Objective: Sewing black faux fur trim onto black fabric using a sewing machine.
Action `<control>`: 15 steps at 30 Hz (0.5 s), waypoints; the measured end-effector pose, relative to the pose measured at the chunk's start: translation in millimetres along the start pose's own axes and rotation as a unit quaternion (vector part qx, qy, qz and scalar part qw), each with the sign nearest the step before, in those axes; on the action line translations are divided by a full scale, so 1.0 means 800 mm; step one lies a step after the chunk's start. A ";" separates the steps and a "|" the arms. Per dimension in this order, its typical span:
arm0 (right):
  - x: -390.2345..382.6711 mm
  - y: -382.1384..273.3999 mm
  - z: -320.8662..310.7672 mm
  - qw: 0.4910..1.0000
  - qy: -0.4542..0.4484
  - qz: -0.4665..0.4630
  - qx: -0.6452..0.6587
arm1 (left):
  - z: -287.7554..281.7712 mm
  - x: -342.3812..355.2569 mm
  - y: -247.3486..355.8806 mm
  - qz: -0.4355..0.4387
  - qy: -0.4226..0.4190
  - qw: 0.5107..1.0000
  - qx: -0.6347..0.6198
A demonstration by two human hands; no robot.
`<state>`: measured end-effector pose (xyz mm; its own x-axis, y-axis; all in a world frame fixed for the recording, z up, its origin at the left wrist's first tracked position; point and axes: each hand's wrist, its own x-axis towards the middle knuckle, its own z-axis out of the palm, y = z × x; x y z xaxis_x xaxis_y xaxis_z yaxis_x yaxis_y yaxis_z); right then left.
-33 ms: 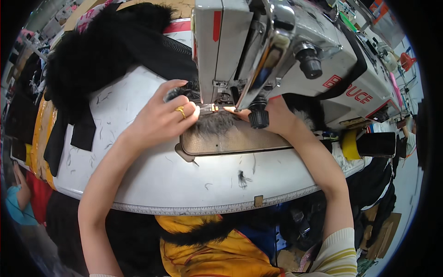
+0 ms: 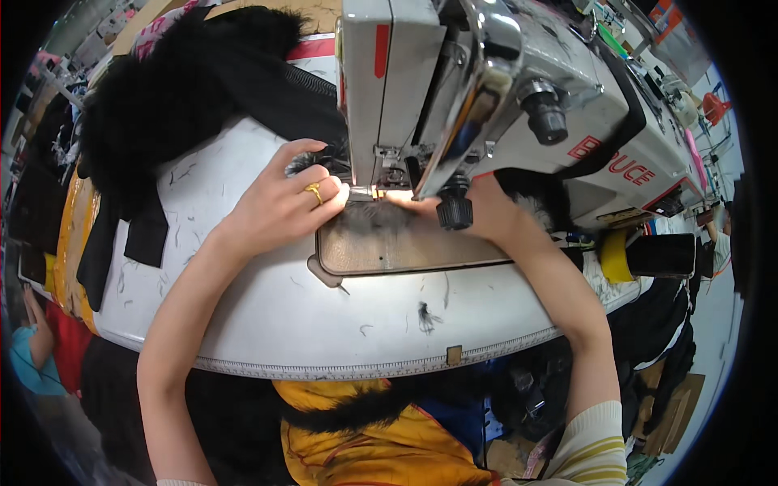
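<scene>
Grey fur piece point(image 2: 377, 219) sits at the lit needle area of the sewing machine point(image 2: 387, 89), pile spilling toward the near side over the tan bed plate point(image 2: 381, 254). L hand point(image 2: 279, 198), w/ a gold ring point(image 2: 313, 191), is at the fur's left end, bent fingertips & thumb looking pinched on it right beside the presser foot, prob. to keep the edge lined up. R hand point(image 2: 490, 209) is on the right, index finger reaching in toward the foot, prob. pressing the material flat; partly hidden behind a black knob point(image 2: 455, 212), so can't tell if it's gripping. Hands are apart, one each side of the foot, which likely balances control L/R. Dark fur point(image 2: 539, 188) bunches just right of R hand under the machine arm; can't tell if same pc. Around: white table point(image 2: 267, 320) w/ loose fibres & a dark tuft point(image 2: 425, 314), measuring tape point(image 2: 284, 371) along the near edge, prob. put there for quick length checks. Black fur pile point(image 2: 162, 105) far left, likely parked off the bed to leave sewing room. Near side, below table: yellow cloth point(image 2: 365, 449) w/ a black fur strip point(image 2: 356, 413) across it.
</scene>
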<state>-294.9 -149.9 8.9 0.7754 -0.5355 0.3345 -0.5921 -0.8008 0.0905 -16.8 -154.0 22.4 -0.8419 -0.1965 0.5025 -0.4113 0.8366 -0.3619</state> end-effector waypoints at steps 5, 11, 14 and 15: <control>-0.007 0.005 0.010 0.991 -0.094 0.075 0.057 | 0.008 -0.005 -0.008 -0.068 0.006 0.991 -0.115; -0.016 0.011 0.009 0.998 -0.016 -0.013 0.055 | -0.002 0.011 0.021 -0.136 0.000 0.973 -0.187; -0.020 0.018 0.008 0.999 -0.036 -0.002 0.028 | -0.001 0.008 0.016 -0.136 0.013 0.981 -0.139; -0.019 0.018 0.011 0.999 -0.014 -0.008 0.029 | 0.000 0.005 0.013 -0.137 0.024 0.983 -0.121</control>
<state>-313.5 -155.7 -3.6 0.7908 -0.5295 0.3069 -0.5667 -0.8230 0.0402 -24.6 -146.0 21.0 -0.6913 -0.4117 0.5938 -0.5203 0.8539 -0.0136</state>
